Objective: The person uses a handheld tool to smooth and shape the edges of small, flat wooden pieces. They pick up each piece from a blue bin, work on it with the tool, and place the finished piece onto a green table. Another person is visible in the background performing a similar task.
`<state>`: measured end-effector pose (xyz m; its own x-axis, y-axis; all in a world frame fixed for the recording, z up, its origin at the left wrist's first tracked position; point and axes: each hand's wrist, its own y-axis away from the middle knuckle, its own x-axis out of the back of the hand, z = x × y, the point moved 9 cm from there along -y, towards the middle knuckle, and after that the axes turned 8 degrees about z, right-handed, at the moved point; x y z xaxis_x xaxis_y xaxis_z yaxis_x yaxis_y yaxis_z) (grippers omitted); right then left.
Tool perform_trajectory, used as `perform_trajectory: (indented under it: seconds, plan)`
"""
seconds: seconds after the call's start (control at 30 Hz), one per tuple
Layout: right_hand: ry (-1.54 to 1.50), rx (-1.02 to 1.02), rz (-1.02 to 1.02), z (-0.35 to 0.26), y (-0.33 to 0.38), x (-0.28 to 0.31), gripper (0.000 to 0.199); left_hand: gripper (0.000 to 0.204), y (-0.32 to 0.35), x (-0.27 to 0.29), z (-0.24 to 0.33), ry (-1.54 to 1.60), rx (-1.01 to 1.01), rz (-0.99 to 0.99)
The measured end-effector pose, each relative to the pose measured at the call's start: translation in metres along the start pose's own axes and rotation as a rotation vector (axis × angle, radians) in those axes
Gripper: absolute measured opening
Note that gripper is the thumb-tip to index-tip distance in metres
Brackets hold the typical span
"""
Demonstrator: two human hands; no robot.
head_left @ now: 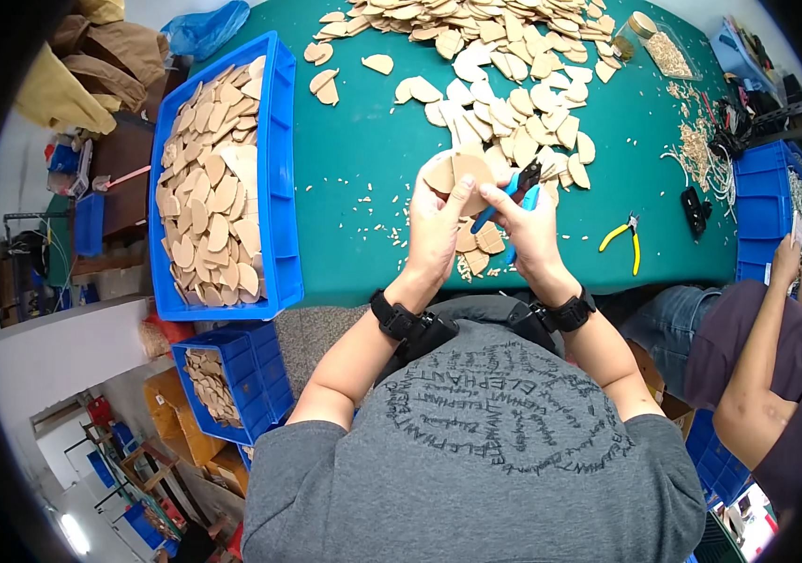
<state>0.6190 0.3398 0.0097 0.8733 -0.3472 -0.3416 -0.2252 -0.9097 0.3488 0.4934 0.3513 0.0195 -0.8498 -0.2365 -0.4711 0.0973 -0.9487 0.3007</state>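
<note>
Over the green table, my left hand (435,230) pinches a flat tan piece with rounded edges (472,169), thumb on its upper face. The fingers of my right hand (532,235) are closed around cutting pliers with blue handles (530,198), whose dark jaws point away from me. My right thumb also reaches to the edge of the tan piece. Beneath and beyond my hands lie loose half-round tan pieces (523,145). A few more tan pieces (488,238) and small pale scraps lie between my wrists.
A blue crate (274,188) full of tan pieces stands at the left. Yellow-handled pliers (635,249), a black object (696,212) and a tray of pale bits (669,56) are at the right. Another person's arm (765,347) reaches to a blue bin (759,211).
</note>
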Motion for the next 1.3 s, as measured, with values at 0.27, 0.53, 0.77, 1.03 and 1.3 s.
perform_trajectory:
  seconds: [0.27,0.53,0.77,1.03,1.3]
  plan:
    - [0.607,0.270,-0.253,-0.043,0.010,-0.005,0.024,0.044,-0.001,0.009,0.045,-0.150,-0.133,-0.102]
    - [0.809,0.283,-0.352,-0.056,0.009,-0.015,0.022,0.041,0.009,-0.002,0.062,-0.248,-0.230,-0.174]
    - [0.874,0.320,-0.360,-0.063,0.009,-0.015,0.023,0.040,0.010,-0.004,0.065,-0.294,-0.257,-0.188]
    - [0.884,0.357,-0.371,-0.060,0.006,-0.013,0.023,0.040,0.010,-0.004,0.061,-0.313,-0.258,-0.186]
    - [0.885,0.358,-0.375,-0.058,0.003,-0.012,0.021,0.039,0.013,-0.004,0.062,-0.328,-0.276,-0.182]
